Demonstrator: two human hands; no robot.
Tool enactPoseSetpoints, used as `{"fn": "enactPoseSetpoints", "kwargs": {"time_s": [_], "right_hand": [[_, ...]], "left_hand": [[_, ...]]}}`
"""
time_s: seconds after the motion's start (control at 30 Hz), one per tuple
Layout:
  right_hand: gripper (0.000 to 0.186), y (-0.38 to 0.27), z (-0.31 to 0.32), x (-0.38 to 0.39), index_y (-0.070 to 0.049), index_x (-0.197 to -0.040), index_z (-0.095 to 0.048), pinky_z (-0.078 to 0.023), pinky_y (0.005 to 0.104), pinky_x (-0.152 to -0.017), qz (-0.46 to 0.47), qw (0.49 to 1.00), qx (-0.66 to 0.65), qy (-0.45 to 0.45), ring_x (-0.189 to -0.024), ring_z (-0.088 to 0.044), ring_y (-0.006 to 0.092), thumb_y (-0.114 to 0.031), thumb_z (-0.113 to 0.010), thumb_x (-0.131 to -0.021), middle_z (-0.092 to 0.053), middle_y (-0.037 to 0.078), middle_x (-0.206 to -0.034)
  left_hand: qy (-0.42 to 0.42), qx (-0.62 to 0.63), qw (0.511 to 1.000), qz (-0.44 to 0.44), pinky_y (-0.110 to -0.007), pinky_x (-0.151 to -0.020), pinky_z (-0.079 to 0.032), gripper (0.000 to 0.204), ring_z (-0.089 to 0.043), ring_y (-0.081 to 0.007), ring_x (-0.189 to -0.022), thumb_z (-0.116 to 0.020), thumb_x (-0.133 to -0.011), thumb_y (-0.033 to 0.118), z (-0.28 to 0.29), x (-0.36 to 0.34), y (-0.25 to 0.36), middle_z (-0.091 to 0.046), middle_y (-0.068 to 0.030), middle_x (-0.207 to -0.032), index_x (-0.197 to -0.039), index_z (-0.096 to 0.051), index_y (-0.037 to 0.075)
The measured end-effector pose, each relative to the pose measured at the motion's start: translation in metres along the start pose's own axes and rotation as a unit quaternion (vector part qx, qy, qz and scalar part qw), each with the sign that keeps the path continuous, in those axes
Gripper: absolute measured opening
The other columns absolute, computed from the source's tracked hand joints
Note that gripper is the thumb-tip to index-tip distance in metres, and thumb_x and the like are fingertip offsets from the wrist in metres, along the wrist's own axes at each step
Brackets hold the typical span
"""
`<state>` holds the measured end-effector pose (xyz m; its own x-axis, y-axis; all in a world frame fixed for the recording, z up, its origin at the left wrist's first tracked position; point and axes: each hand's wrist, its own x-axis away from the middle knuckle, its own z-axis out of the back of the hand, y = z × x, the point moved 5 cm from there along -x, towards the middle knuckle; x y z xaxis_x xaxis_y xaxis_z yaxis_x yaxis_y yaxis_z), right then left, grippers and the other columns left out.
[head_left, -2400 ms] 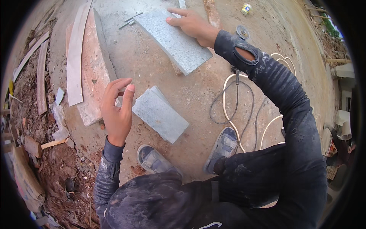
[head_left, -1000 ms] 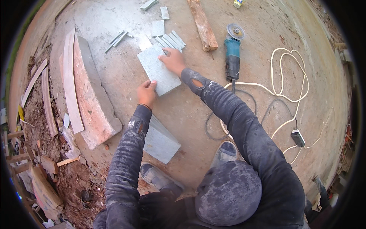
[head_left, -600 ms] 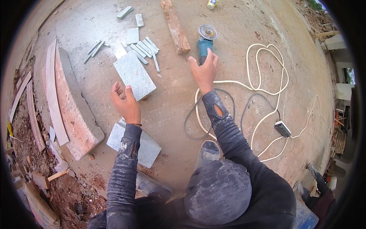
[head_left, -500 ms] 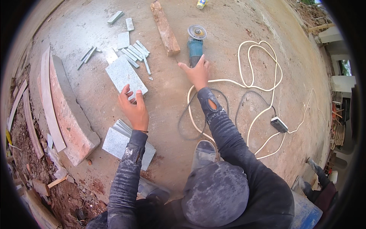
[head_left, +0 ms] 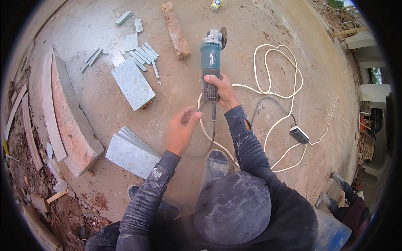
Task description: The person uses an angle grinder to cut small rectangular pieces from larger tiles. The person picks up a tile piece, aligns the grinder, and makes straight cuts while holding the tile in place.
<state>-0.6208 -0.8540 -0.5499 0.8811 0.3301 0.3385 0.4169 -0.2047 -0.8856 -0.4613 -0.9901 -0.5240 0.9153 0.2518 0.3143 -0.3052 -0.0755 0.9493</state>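
My right hand (head_left: 220, 90) grips the lower body of a teal-and-black angle grinder (head_left: 210, 56), its disc at the upper end, raised over the concrete. My left hand (head_left: 182, 129) is below and left of it, fingers curled at the black cord (head_left: 214, 129); motion blur hides whether they grip it. A grey stone slab (head_left: 132, 83) rests on something low to the left, with several narrow cut strips (head_left: 140, 55) beyond it. A stack of grey slabs (head_left: 130, 154) lies on the ground near my left forearm.
A wooden beam (head_left: 176, 29) lies at top. A broken concrete slab (head_left: 77, 125) with boards is left, beside rubble. A cream cable (head_left: 272, 92) and power strip (head_left: 299, 134) lie right. Another person's limbs (head_left: 347, 192) show at lower right, near a blue object (head_left: 331, 234).
My right hand has left the stone slab, taken hold of the grinder and lifted it, turning its disc sideways. My left hand has moved from the slab rightward to the grinder's cord.
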Motion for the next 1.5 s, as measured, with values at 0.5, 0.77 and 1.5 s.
{"fn": "enactPoseSetpoints", "kwargs": {"time_s": [0.5, 0.77, 1.5], "right_hand": [[0.03, 0.03, -0.054, 0.044, 0.001, -0.099, -0.06, -0.055, 0.0291, -0.063, -0.003, 1.0, 0.023, -0.001, -0.069, -0.066, 0.017, -0.014, -0.073, -0.077, -0.067, 0.01, -0.083], [0.027, 0.026, -0.055, 0.038, 0.002, -0.098, -0.059, -0.054, 0.0281, -0.061, 0.007, 0.997, 0.083, 0.006, -0.067, -0.065, 0.0155, -0.012, -0.071, -0.077, -0.066, 0.009, -0.081], [0.034, -0.007, -0.065, 0.051, -0.001, -0.099, -0.057, -0.048, 0.0267, -0.065, -0.029, 0.988, 0.145, -0.042, -0.072, -0.058, 0.0113, -0.011, -0.075, -0.072, -0.06, 0.003, -0.083]], "left_hand": [[0.161, 0.229, 0.949, 0.147, -0.026, -0.072, -0.052, 0.04, -0.066, -0.0166, -0.08, -0.07, -0.092, 0.015, -0.007, 0.026, -0.03, -0.068, -0.0137, -0.094, -0.12, -0.051, -0.007], [0.098, 0.187, 0.964, 0.161, -0.033, -0.084, -0.054, 0.051, -0.066, -0.0211, -0.092, -0.071, -0.093, 0.022, -0.001, 0.022, -0.033, -0.067, -0.0173, -0.104, -0.126, -0.048, -0.008], [-0.101, -0.034, 0.993, 0.058, -0.026, -0.072, -0.052, 0.043, -0.066, -0.0138, -0.082, -0.065, -0.096, 0.032, 0.035, -0.012, -0.042, -0.068, -0.0067, -0.088, -0.117, -0.062, -0.005]]}}
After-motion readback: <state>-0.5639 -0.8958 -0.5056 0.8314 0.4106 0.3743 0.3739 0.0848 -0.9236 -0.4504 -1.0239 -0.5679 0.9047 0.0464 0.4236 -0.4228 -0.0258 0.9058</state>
